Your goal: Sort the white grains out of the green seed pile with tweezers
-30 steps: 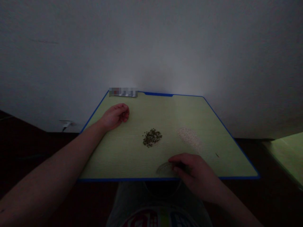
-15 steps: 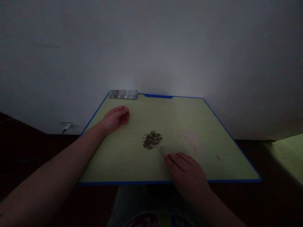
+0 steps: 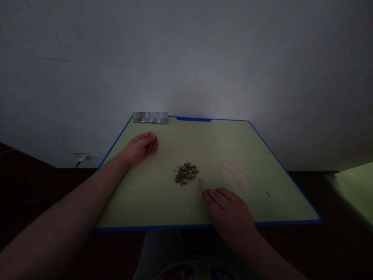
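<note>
Small dark grains (image 3: 186, 173) lie in a loose pile at the middle of the pale green tabletop (image 3: 151, 204), with a few pale grains among them at the lower edge. Right of it is a spread of whitish, rice-like grains (image 3: 233, 172). My right hand (image 3: 229, 208) rests near the front edge, fingers closed on slim tweezers (image 3: 201, 184). Their tips point toward the dark pile, just short of its right side; whether they pinch a grain is too small to tell. My left hand (image 3: 142, 147) lies on the left of the table, fingers curled in, nothing visible in them.
A blurred-out flat object (image 3: 150, 118) lies at the table's back left corner. A small brown sliver (image 3: 267, 193) is on the right. Blue edging (image 3: 157, 227) rims the table, and a grey wall (image 3: 186, 58) stands behind it.
The view has shifted slightly. Both hands keep nearly the same pose, and the tweezers' tips show a little more clearly beside the dark pile.
</note>
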The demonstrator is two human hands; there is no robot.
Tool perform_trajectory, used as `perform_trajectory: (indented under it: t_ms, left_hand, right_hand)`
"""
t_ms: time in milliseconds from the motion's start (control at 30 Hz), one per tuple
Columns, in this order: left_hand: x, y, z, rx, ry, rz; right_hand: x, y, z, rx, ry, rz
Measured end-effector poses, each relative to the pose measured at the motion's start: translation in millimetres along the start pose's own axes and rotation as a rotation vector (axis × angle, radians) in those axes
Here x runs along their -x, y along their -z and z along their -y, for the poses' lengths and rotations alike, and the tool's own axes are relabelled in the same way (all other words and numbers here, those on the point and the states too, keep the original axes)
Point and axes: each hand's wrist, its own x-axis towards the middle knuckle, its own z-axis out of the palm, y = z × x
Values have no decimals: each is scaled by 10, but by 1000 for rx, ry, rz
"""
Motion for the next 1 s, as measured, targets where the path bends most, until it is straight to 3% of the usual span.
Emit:
perform_trajectory:
  t_ms: [133, 367, 633, 867, 1000]
  left_hand:
    - [-2, -4, 0, -6, 13, -5]
    - [2, -17, 1, -11, 3, -5]
    - [-14, -5, 7, -12, 7, 3]
    - [-12, -18, 13, -19, -10, -14]
    - [-8, -24, 1, -5, 6, 3]
  right_hand:
    - [73, 20, -48, 26, -16, -51]
    - [-94, 18, 161, -79, 73, -57]
    - [81, -32, -79, 16, -54, -36]
    - [-52, 3, 106, -78, 52, -56]
    - [-64, -14, 24, -34, 22, -8]
